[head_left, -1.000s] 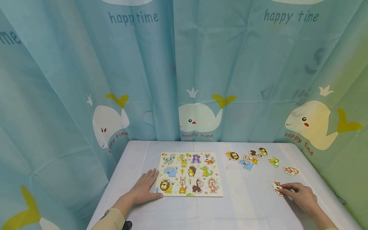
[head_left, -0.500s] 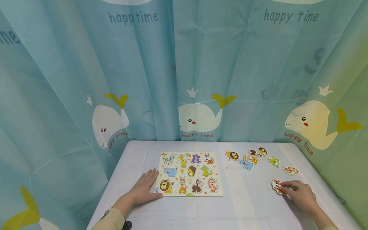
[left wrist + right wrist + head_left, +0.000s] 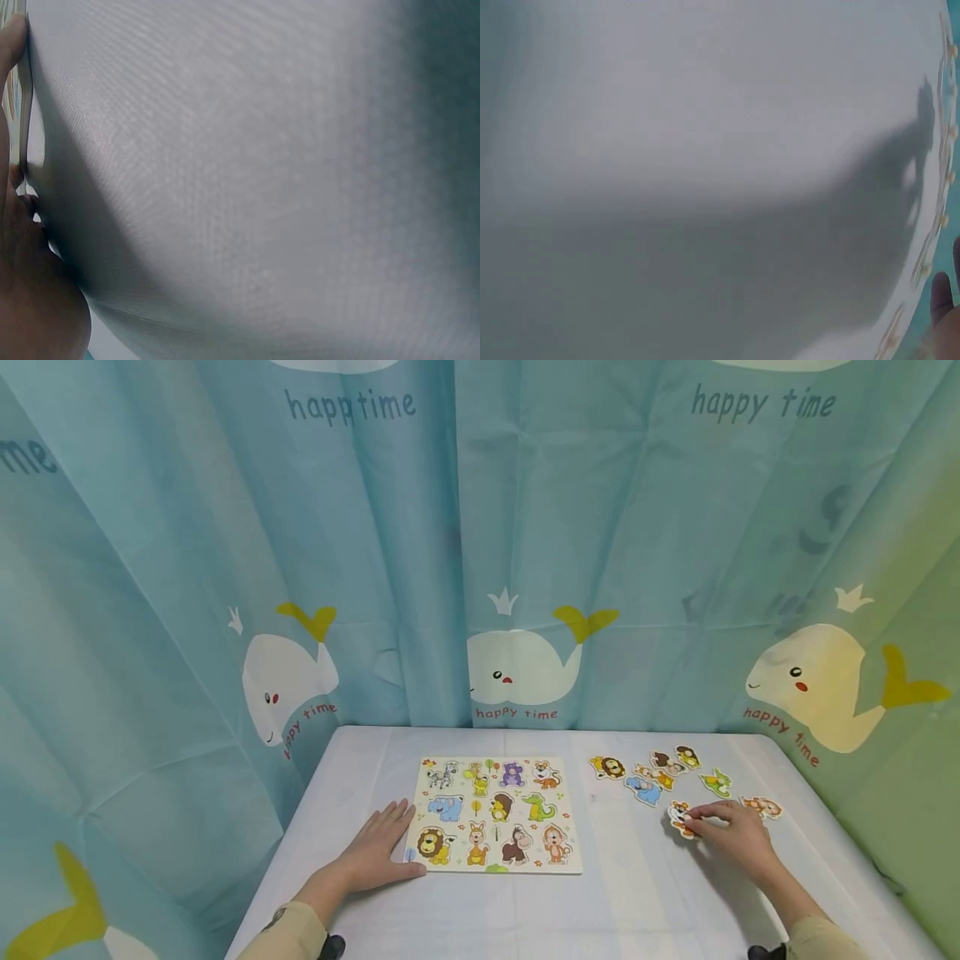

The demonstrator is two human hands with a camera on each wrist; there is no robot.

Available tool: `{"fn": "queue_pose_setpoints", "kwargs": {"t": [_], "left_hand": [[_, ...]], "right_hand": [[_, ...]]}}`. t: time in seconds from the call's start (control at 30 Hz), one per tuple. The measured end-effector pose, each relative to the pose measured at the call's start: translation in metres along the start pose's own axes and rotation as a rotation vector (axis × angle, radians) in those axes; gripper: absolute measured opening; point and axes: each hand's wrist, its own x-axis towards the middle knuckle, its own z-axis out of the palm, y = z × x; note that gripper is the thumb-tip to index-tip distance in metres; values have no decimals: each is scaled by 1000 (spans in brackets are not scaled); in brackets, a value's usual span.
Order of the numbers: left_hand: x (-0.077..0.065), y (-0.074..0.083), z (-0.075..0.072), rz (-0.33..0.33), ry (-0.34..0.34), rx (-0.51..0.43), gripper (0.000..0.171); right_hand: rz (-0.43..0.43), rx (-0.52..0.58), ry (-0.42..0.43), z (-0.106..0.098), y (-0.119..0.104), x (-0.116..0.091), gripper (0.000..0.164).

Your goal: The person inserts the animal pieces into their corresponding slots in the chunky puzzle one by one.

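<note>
My right hand (image 3: 735, 835) pinches a tiger puzzle piece (image 3: 677, 818) between thumb and fingertips, held over the table just in front of the loose pieces. In the right wrist view only a bit of that hand's fingers (image 3: 941, 296) shows at the lower right edge. A pale puzzle board (image 3: 573, 860) with rows of cartoon animals lies flat left of centre. My left hand (image 3: 378, 852) rests at its left edge, fingers extended and thumb at the near corner. The left wrist view catches part of this hand (image 3: 37, 315) beside the board's edge (image 3: 25, 97).
Loose pieces lie right of the board: a lion (image 3: 607, 767), an elephant (image 3: 642, 791), a kangaroo (image 3: 654, 777), a brown ape (image 3: 663, 762), a hedgehog (image 3: 687, 757) and a crocodile (image 3: 716, 782). A monkey piece (image 3: 767, 807) is partly behind my right hand. A whale-print curtain (image 3: 517, 527) surrounds the white-covered table (image 3: 525, 918).
My right hand has carried the tiger piece left and farther from me, towards the cluster of loose pieces. The left hand and the board have stayed where they were.
</note>
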Motion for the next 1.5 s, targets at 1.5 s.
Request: {"fn": "queue_pose_setpoints", "kwargs": {"t": [1.5], "left_hand": [[-3, 3, -5, -16, -5, -43, 111]], "right_hand": [[-90, 68, -78, 102, -114, 87, 16]]}}
